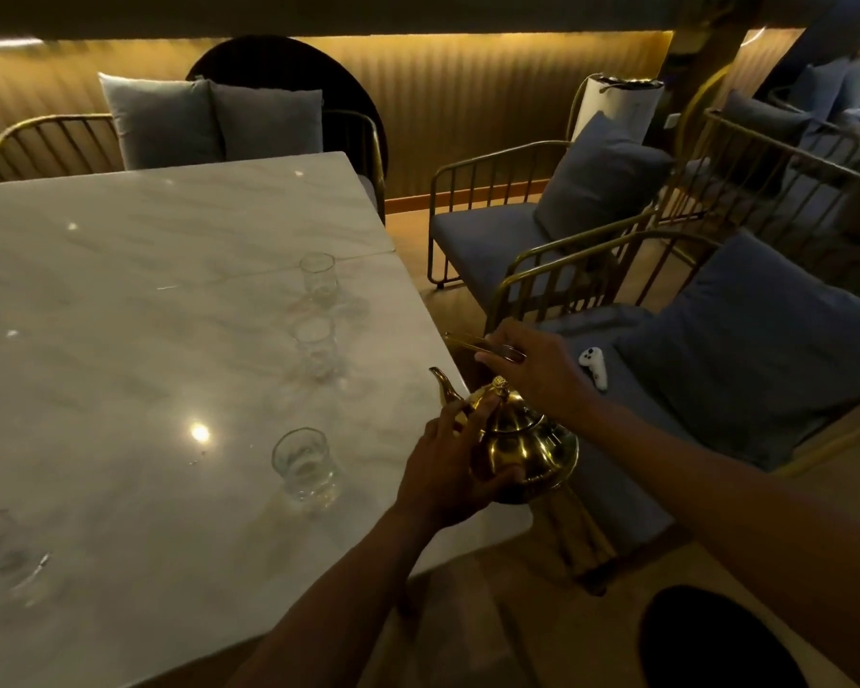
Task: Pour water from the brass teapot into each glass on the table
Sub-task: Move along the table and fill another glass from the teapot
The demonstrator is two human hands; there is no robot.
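Brass teapot (522, 439): it is at the right edge of the bench (145, 300), near the front right corner, upright, with the spout (444, 387) toward the glasses.
Left hand (450, 469): it is clasped on the side of the pot, thumb low on the belly, one finger up by the lid knob (500, 384).
Right hand (532, 365): it is above the pot with loose fingers on the thin raised handle (482, 346); I cannot tell if the fingers are fully closed on it.
Step, as I judge: the pot is being prepared for lifting; no water is running now.
Risk 1: the pot is very close to the bench edge, so a slip of the hand may send it down to the chair (666, 389) beside.
Risk 2: a loose hold on the thin handle may let the pot swing when it tilts, and the water then misses the narrow glass.
Risk 3: the lid may fall off in a steep pour if no finger holds the knob.
Risk 4: the nearest glass (305, 466) is just beside the left hand, so the wrist can knock it.
Count, glasses: three clear ones in a row along the right side, the nearest, the middle (315, 346) and the far (319, 279); a blurred shape (26, 573) at the front left edge is maybe a fourth, I cannot tell.
Count, teapots: one.
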